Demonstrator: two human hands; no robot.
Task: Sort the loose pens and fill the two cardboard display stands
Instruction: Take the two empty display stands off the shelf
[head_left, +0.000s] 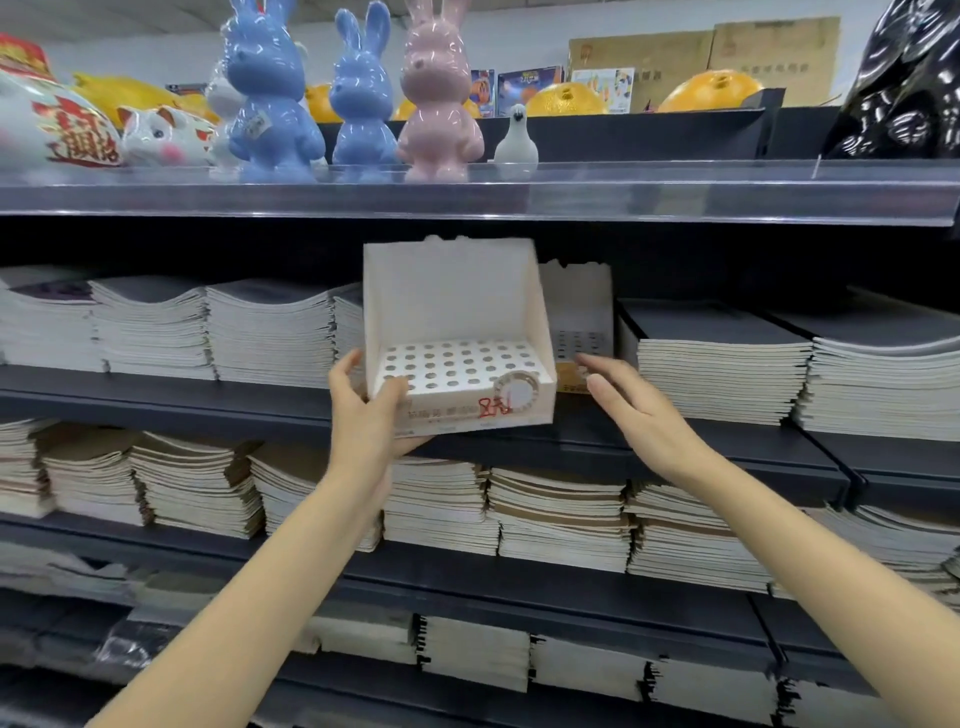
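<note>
A white cardboard display stand (457, 291) with a perforated tray of round holes and red writing on its front is held in front of the shelf. My left hand (363, 410) grips its lower left corner, thumb on the holed top and fingers underneath. All its holes are bare. A second display stand (579, 306) sits on the shelf just behind and to the right. My right hand (634, 410) reaches toward that second stand with straight fingers, its fingertips at the stand's front. No pens are in view.
Stacks of notebooks (722, 374) fill the dark shelves on both sides and below. On the top shelf (675, 195) stand blue and pink rabbit figures (441, 88), piggy banks and orange money boxes. A black glossy figure (909, 78) stands at the top right.
</note>
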